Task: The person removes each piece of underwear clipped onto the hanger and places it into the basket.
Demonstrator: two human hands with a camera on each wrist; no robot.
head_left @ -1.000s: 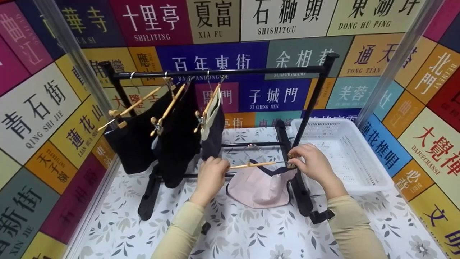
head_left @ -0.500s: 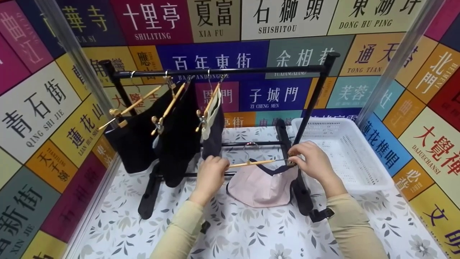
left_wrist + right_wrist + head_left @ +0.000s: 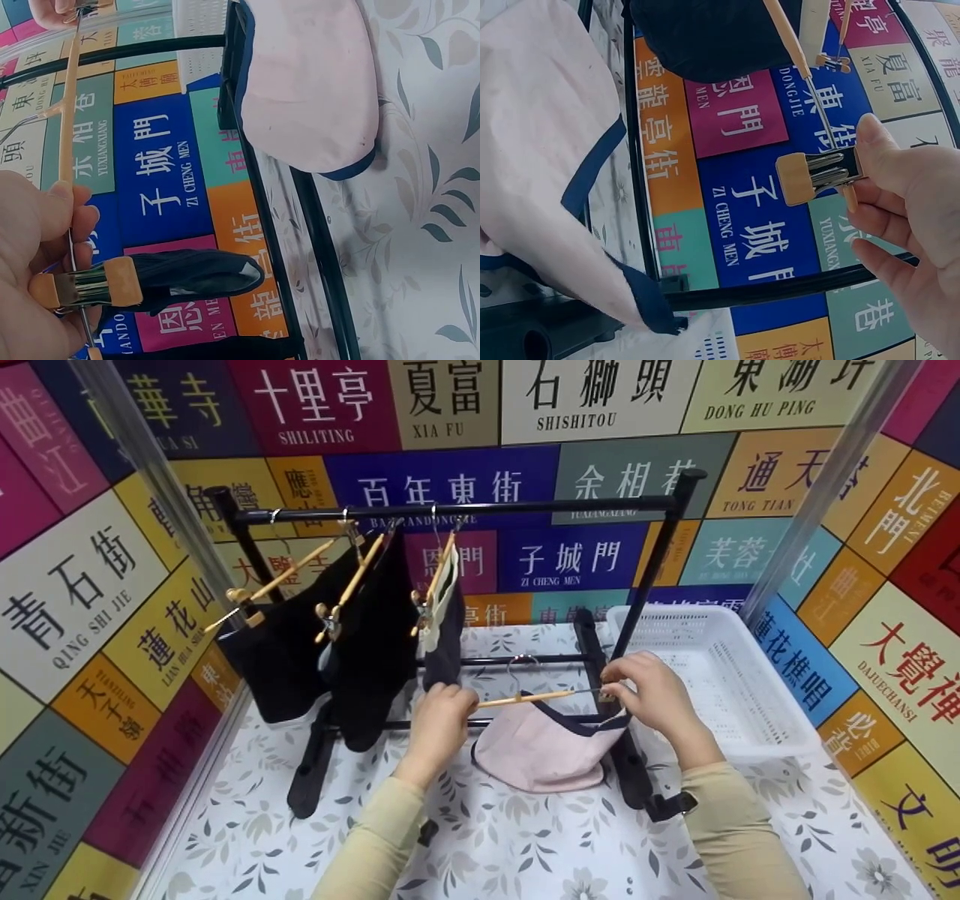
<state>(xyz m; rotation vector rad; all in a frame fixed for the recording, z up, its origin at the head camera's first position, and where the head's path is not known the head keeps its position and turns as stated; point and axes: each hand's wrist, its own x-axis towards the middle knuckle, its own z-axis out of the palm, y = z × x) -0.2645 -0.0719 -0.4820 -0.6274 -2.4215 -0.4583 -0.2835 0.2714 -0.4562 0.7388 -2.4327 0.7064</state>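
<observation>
A wooden clip hanger (image 3: 540, 699) with a metal hook is held level between both hands. My left hand (image 3: 442, 718) grips its left end, the fingers wrapped round the bar beside a metal clip (image 3: 86, 285) with wooden pads. At the other end my right hand (image 3: 646, 690) pinches the right clip (image 3: 821, 176) between thumb and fingers. Below the bar is a pink piece of clothing with navy trim (image 3: 544, 750). In the right wrist view, its navy-edged top hangs apart from the right clip.
A black garment rack (image 3: 517, 508) stands behind the hands. Dark garments (image 3: 375, 652) hang from clip hangers on its left half. At the right sits a white plastic basket (image 3: 720, 682). A leaf-patterned cloth (image 3: 510, 840) covers the table, with lettered panels (image 3: 450, 472) around it.
The pink clothing's right upper corner has dropped slightly away from the right hand and its navy edge has spread into a smoother curve. Both hands stay nearly where they were, still on the hanger.
</observation>
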